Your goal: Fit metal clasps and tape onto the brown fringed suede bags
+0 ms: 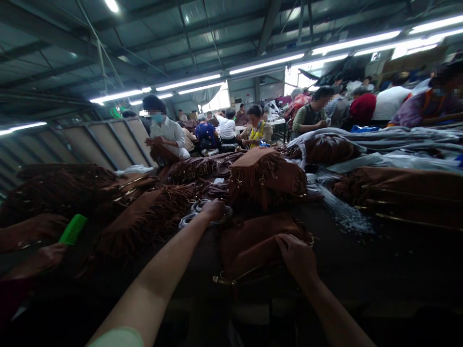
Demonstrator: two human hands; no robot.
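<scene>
Dark work surface (pixel 361 255), heaped with fringed brown suede bags (pixel 265 173). Nearest me, one brown suede bag (pixel 256 246) lies flat, its edge clenched in my right grip (pixel 294 258). Beside it, my left grip (pixel 213 210) is closed over looped silver metal hardware (pixel 191 219).

The left hand (pixel 213 211) closes on a coiled metal chain (pixel 191 217) lying on a dark worktable (pixel 347 270). The right hand (pixel 293 255) grips the near edge of a brown suede bag (pixel 258 246), which has a gold-tone clasp (pixel 224 278) at its lower corner. Fringed suede bags (pixel 265 176) lie heaped just beyond both hands. Well left of the left hand, a co-worker's hands (pixel 32 232) hold a green comb (pixel 73 229) beside brown suede fringe (pixel 144 221).
</scene>
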